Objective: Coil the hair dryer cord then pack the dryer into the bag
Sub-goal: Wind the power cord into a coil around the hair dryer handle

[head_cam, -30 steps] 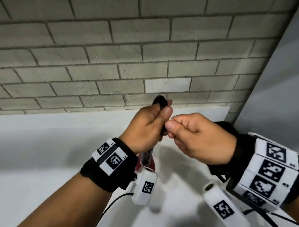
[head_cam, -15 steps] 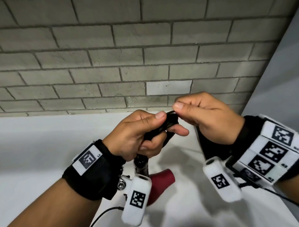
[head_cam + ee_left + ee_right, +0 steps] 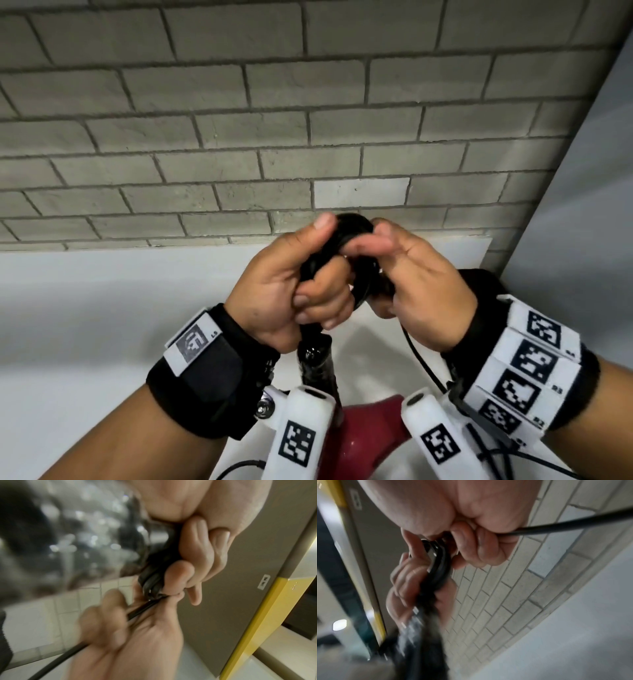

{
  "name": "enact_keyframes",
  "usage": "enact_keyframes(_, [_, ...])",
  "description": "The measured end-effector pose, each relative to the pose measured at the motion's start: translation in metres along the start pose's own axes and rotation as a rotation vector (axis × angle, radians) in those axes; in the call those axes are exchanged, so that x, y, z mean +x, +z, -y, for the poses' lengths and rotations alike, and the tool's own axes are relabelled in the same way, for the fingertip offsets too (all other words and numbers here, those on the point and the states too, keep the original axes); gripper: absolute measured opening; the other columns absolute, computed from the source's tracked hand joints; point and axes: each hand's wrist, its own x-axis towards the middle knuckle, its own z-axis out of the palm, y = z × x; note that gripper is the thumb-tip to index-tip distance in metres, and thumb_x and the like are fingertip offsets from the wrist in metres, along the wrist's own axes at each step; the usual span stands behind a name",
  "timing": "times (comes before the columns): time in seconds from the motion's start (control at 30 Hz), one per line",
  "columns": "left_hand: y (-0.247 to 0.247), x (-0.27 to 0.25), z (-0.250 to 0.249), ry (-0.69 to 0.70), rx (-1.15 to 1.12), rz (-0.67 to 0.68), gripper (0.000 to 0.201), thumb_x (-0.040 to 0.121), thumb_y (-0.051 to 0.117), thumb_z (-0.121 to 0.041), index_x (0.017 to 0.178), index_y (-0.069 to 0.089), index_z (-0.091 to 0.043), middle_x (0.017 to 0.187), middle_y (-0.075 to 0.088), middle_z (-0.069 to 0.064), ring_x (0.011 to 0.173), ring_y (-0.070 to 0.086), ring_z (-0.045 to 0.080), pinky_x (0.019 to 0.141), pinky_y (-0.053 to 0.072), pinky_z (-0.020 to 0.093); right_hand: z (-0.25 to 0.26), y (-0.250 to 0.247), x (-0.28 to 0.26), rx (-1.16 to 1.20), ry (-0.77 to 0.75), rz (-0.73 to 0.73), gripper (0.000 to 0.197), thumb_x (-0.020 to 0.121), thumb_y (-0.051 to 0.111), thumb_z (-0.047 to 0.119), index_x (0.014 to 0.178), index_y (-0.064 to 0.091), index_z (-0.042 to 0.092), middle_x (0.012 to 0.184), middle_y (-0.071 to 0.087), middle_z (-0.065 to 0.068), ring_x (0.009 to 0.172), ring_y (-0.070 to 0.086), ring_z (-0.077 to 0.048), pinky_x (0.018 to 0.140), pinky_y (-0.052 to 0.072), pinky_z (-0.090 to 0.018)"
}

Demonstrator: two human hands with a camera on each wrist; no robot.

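left hand [image 3: 291, 291]: fingers curled tight round the coiled cord [image 3: 354, 228] and the top of the dryer's black handle [image 3: 317, 363], thumb up at 12 o'clock.
right hand [image 3: 416, 291]: fingers curled on the cord, pinching the loop's 3 o'clock side; a free run of cord [image 3: 573, 524] leaves this hand.
dryer [image 3: 368, 435]: hangs below both hands at 6 o'clock, red body low over the white table [image 3: 85, 325].
bag: not in view.
handling: cord looks springy and smooth, so loops will likely slip open unless pinched; the body looks rigid and the heavier part, best held by the handle.
writing: only square coded tags on the wristbands [image 3: 527, 373]; a small wall plate [image 3: 264, 581] is unreadable.
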Motion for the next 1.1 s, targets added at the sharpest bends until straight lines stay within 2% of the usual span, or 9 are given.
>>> enact_keyframes(0.17, [-0.004,0.005,-0.014,0.100,0.008,-0.042,0.059,0.095,0.033,-0.043,0.120,0.061,0.003,0.040,0.030,-0.006,0.032,0.020,0.010,0.042,0.031,0.025,-0.029,-0.014,-0.011,-0.660,-0.040,0.010,0.034,0.097,0.038,0.045,0.089,0.064,0.025,0.058,0.049,0.005,0.052,0.045,-0.007,0.056,0.044,-0.031])
enact_keyframes(0.37, [-0.009,0.018,-0.012,0.257,0.210,-0.403,0.053,0.098,0.037,-0.041,0.125,0.055,0.000,0.047,0.038,-0.006,0.037,0.030,0.010,0.050,0.031,0.027,-0.015,0.000,-0.021,-0.827,0.209,0.348,0.038,0.102,0.040,0.038,0.072,0.053,0.018,0.064,0.057,0.005,0.059,0.053,-0.011,0.063,0.049,-0.034])
enact_keyframes(0.47, [-0.014,0.021,-0.001,0.313,0.490,-0.527,0.036,0.099,0.044,-0.034,0.100,0.065,-0.004,0.052,0.045,0.005,0.052,0.049,0.018,0.058,0.039,0.029,-0.003,0.008,-0.024,-0.836,0.103,0.421,0.030,0.101,0.041,0.036,0.083,0.058,0.017,0.075,0.070,0.001,0.070,0.063,-0.017,0.072,0.053,-0.039])
enact_keyframes(0.57, [-0.012,0.019,0.013,0.226,0.736,-0.494,0.042,0.100,0.044,-0.027,0.068,0.061,-0.006,0.057,0.056,0.017,0.093,0.065,0.001,0.081,0.045,0.020,0.016,0.015,-0.022,-0.781,0.038,0.416,0.032,0.097,0.045,0.036,0.079,0.061,0.017,0.062,0.061,0.008,0.059,0.057,-0.008,0.061,0.045,-0.022])
enact_keyframes(0.73, [-0.012,0.011,0.012,0.113,0.810,-0.351,0.067,0.098,0.032,-0.045,0.044,0.054,-0.012,0.039,0.041,-0.003,0.037,0.038,0.013,0.045,0.030,0.023,0.039,0.000,-0.005,-0.524,-0.016,0.112,0.039,0.090,0.052,0.037,0.059,0.047,0.013,0.045,0.038,0.010,0.041,0.033,-0.005,0.043,0.033,-0.020])
enact_keyframes(0.8, [-0.008,0.007,0.008,0.096,0.827,-0.246,0.069,0.097,0.026,-0.046,0.043,0.045,-0.009,0.038,0.036,0.000,0.035,0.030,0.015,0.045,0.028,0.021,0.042,-0.011,0.006,-0.610,-0.081,0.009,0.048,0.085,0.063,0.047,0.062,0.052,0.006,0.048,0.048,-0.008,0.044,0.042,-0.025,0.045,0.042,-0.035])
enact_keyframes(0.9, [-0.005,0.003,0.006,0.066,0.646,-0.148,0.058,0.097,0.033,-0.031,0.066,0.065,0.006,0.039,0.038,-0.007,0.035,0.033,0.010,0.042,0.028,0.018,0.042,-0.022,0.018,-0.702,-0.103,-0.081,0.050,0.077,0.066,0.062,0.072,0.054,0.014,0.058,0.056,0.006,0.054,0.052,-0.012,0.055,0.046,-0.024])
enact_keyframes(1.0, [-0.007,0.001,0.007,0.056,0.430,-0.130,0.050,0.095,0.043,-0.038,0.072,0.063,0.003,0.038,0.034,-0.005,0.036,0.021,0.012,0.040,0.017,0.025,0.032,-0.012,0.020,-0.518,-0.031,0.100,0.036,0.093,0.047,0.051,0.072,0.064,0.027,0.072,0.071,-0.001,0.073,0.069,-0.020,0.077,0.054,-0.033])
enact_keyframes(1.1, [-0.005,0.003,0.005,0.061,0.313,-0.188,0.052,0.084,0.050,-0.053,0.062,0.055,-0.006,0.035,0.029,-0.006,0.030,0.021,0.008,0.038,0.021,0.027,0.026,0.006,0.020,-0.402,-0.031,0.042,0.055,0.097,0.037,0.049,0.056,0.063,0.024,0.056,0.067,-0.005,0.055,0.065,-0.015,0.061,0.054,-0.031])
